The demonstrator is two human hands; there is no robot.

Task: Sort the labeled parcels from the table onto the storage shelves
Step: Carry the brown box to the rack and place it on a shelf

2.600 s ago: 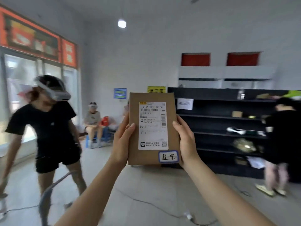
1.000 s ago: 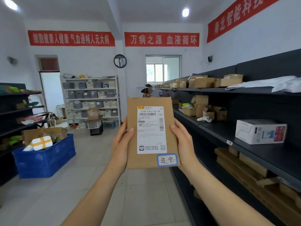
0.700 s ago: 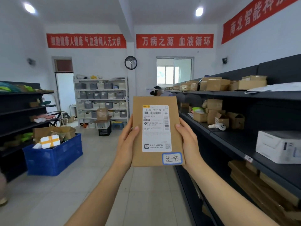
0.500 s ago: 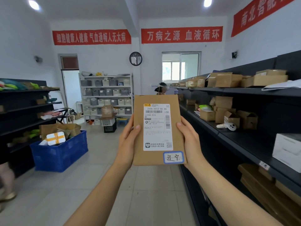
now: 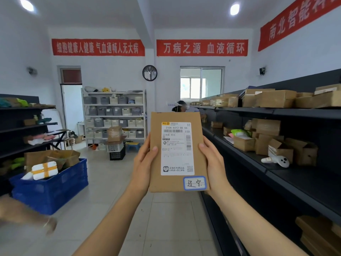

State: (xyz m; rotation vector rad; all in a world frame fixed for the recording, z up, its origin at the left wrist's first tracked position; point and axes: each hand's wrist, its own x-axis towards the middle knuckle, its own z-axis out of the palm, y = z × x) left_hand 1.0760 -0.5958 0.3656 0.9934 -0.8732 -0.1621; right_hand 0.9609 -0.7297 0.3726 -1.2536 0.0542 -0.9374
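I hold a flat brown parcel (image 5: 156, 126) upright in front of me, at chest height over the aisle floor. It carries a white shipping label and a small blue-bordered handwritten tag at its lower right corner. My left hand (image 5: 143, 163) grips its left edge and my right hand (image 5: 214, 163) grips its right edge. The dark storage shelves (image 5: 276, 174) run along my right side, with cardboard boxes on the top and middle levels.
A blue crate (image 5: 53, 189) full of parcels sits on the floor at left, by another dark shelf (image 5: 24, 126). A white rack of bins (image 5: 114, 115) stands at the far wall. A person (image 5: 180, 106) stands far down the aisle; a blurred foot (image 5: 27, 217) shows at lower left.
I have turned from the open room toward the aisle and moved forward along the right-hand shelves. The white box on the shelf has passed out of view. Both hands keep the same hold.
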